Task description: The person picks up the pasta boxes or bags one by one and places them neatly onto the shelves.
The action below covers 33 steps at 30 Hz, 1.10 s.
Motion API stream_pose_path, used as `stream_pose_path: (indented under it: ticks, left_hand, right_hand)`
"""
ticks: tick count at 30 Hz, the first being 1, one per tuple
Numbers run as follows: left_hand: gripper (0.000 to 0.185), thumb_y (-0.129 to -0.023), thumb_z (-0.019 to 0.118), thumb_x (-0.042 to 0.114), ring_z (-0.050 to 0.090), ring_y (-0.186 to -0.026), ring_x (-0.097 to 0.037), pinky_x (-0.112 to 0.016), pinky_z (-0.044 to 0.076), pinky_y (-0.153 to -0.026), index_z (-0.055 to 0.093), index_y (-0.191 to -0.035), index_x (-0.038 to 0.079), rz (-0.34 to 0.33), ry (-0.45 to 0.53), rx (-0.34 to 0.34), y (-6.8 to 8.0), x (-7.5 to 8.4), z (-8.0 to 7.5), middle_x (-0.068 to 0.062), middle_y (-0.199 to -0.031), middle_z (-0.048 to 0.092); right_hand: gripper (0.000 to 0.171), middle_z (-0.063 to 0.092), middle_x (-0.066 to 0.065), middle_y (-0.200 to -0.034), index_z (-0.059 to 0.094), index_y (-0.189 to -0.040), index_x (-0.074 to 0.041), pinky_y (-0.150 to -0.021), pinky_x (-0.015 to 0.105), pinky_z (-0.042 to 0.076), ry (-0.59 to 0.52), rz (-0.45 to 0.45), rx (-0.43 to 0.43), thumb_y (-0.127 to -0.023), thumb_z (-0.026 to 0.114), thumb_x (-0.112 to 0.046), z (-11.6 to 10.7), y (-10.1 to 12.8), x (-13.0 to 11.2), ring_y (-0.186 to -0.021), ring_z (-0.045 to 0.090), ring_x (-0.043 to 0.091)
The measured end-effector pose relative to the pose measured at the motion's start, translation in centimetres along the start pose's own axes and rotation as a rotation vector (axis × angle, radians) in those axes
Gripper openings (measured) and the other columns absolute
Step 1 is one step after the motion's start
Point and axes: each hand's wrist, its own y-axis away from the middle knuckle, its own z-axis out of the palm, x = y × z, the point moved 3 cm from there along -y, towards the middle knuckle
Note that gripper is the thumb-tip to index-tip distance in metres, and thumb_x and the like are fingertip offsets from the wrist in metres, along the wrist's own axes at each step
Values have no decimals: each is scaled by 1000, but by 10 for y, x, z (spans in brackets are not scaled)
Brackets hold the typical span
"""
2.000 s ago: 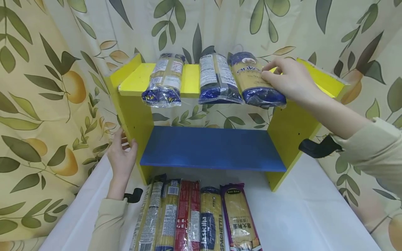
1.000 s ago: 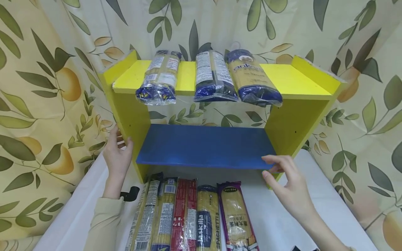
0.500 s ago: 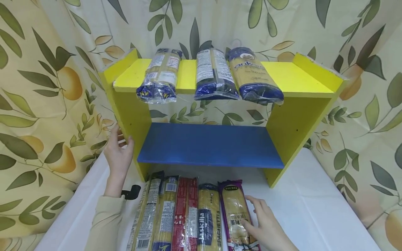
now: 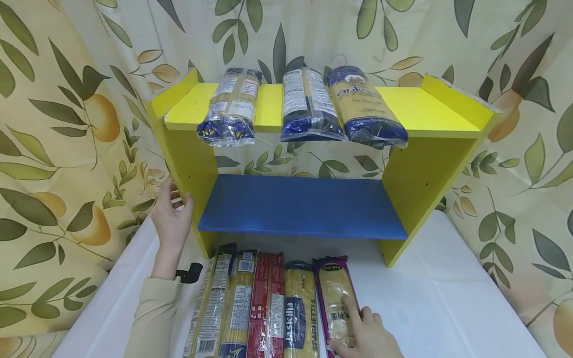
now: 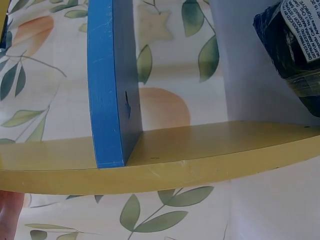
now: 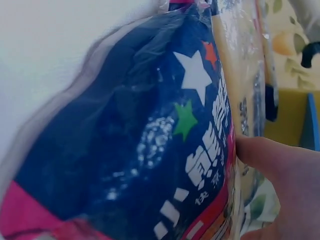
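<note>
I see my right hand [image 4: 364,335] lying on the purple-edged pasta packet [image 4: 335,293] — rightmost in the row on the white bench [image 4: 447,298], in front of the shelf — fingers on top, though I cannot tell whether they grip it. My left hand [image 4: 172,219] rests released against the yellow shelf's side panel [image 4: 190,164].

Three pasta packets [image 4: 309,107] overhang the yellow top board [image 4: 421,112]; four more packs [image 4: 255,303] lie on the white table [image 4: 447,303].
</note>
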Motion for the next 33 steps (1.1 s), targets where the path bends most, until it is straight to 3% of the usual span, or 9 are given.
stream_pose_path:
  ticks: [7, 13, 18, 21, 25, 33]
  left_hand:
    - [46, -84, 59, 2, 67, -83, -37, 1, 43, -68, 57, -130, 7, -5, -1, -4, 0, 1, -2, -25, -98, 66]
    - [47, -84, 58, 1, 67, -83, -36, 1, 43, -68, 57, -130, 10, -19, -5, -1, 1, 1, -3, -25, -99, 67]
    - [48, -84, 58, 0, 67, -84, -37, 1, 43, -68, 56, -132, 10, -10, 7, -4, 1, 1, -1, -25, -99, 66]
    - [48, -85, 58, 1, 67, -84, -37, 1, 43, -68, 56, -132, 9, -6, 10, -7, 1, 1, 0, -25, -99, 66]
    - [47, -85, 58, 1, 67, -83, -37, 1, 44, -68, 56, -131, 8, -2, 10, -8, 1, 1, 0, -25, -99, 65]
    - [47, -84, 58, 0, 67, -83, -37, -1, 44, -68, 57, -130, 8, 3, 5, -1, 0, 0, 0, -25, -99, 66]
  right_hand:
    - [118, 54, 20, -99, 31, -149, -7, -43, 33, 42, 91, -25, 2, -63, 61, -81, 0, -4, -10, -64, 47, 23]
    - [120, 53, 21, -94, 28, -148, 1, -41, 32, 42, 75, -77, 12, -63, 67, -74, 0, -11, -16, -51, 44, 18]
    - [115, 50, 16, -88, 29, -146, 2, -40, 29, 39, 73, -47, 4, -62, 74, -63, 2, -14, -18, -50, 43, 17]
    - [112, 51, 18, -93, 27, -148, 2, -38, 26, 36, 28, -39, -9, -64, 76, -53, 1, -13, -17, -48, 42, 16]
    - [108, 52, 29, -112, 24, -149, 1, -37, 25, 38, -65, -35, -33, -65, 78, -40, -1, -12, -15, -47, 45, 16]
    - [104, 41, 42, -132, 17, -153, -11, -40, 27, 45, -264, -1, -89, -68, 76, -22, -6, -15, -5, -49, 53, 20]
